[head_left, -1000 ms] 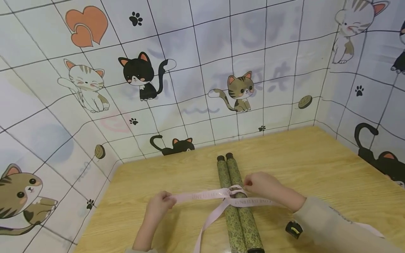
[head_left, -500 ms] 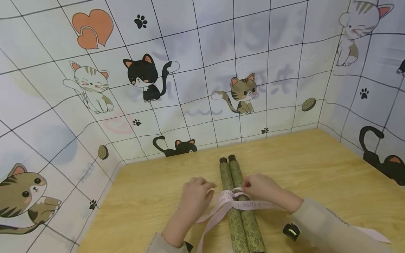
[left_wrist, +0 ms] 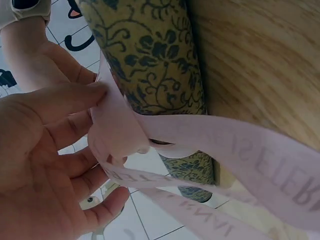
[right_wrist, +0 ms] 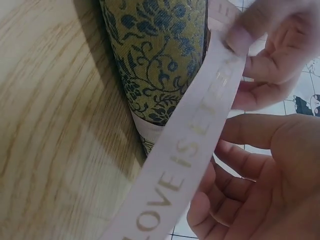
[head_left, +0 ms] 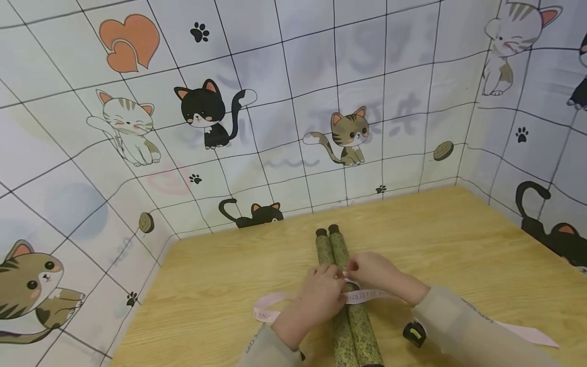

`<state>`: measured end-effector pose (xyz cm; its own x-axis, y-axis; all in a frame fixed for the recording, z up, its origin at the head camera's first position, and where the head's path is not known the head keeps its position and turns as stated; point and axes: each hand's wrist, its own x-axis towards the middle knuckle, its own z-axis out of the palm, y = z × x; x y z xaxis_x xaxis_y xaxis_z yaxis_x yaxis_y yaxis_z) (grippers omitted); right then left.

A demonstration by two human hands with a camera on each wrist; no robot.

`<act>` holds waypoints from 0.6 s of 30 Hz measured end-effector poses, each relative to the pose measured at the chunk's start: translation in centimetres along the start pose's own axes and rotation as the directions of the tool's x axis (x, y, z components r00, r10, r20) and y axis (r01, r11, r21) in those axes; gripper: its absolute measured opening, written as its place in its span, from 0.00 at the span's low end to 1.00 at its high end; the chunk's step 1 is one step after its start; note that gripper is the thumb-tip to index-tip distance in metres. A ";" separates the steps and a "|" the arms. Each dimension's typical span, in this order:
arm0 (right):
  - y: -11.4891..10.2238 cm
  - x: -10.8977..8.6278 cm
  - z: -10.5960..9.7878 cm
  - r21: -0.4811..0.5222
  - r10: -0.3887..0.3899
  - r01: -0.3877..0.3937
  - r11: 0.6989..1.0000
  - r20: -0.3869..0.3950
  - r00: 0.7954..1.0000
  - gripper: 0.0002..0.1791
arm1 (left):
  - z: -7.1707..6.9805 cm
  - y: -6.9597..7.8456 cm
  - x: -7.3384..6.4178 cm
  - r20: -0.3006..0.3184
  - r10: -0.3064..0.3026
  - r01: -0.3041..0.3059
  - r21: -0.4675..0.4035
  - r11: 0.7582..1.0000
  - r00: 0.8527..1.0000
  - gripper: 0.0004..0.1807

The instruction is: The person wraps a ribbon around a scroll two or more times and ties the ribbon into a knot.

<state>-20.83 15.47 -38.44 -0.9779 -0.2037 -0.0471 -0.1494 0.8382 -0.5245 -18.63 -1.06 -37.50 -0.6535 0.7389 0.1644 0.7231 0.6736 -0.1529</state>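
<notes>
Two green patterned scrolls (head_left: pixel 341 331) with black end knobs lie side by side on the wooden table. A pale pink ribbon (head_left: pixel 367 296) with printed lettering goes around them and crosses on top. At the crossing, my left hand (head_left: pixel 321 293) holds the ribbon, its thumb pressing on it in the left wrist view (left_wrist: pixel 102 92). Just to its right and slightly farther away, my right hand (head_left: pixel 378 272) pinches the ribbon with curled fingers. The fingers overlap the ribbon and hide most of the crossing in the head view. A slack ribbon loop bows out left of my left hand.
Beneath the right sleeve (head_left: pixel 458 318) sits a small black device (head_left: pixel 414 334). One ribbon tail (head_left: pixel 527 334) extends across the table (head_left: pixel 220 275) on the right. Walls with printed cats (head_left: pixel 298 66) enclose the table's back and sides.
My left hand has moved right from the stretched ribbon to the crossing on the scrolls. The ribbon on the left now hangs in a slack loop. My right hand has stayed nearly in place.
</notes>
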 end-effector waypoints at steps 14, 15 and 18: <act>1.5 -0.3 0.3 0.228 -0.014 0.026 0.973 -0.055 0.998 0.05 | 2.3 -1.1 1.7 -0.157 -0.185 0.136 -0.278 0.951 0.970 0.03; 1.5 -0.3 0.3 0.243 -0.016 0.030 0.970 -0.056 0.998 0.04 | 2.3 -1.1 1.8 -0.148 -0.191 0.144 -0.282 0.949 0.970 0.03; 1.6 -0.4 0.3 0.279 -0.032 0.047 0.959 -0.058 0.998 0.04 | 2.5 -1.3 2.0 -0.144 -0.185 0.141 -0.271 0.952 0.972 0.02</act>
<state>-20.65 16.70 -39.53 -0.9795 -0.2004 0.0192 -0.1482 0.6534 -0.7424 -21.46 -0.42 -39.41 -0.7368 0.5908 0.3287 0.6570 0.7405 0.1416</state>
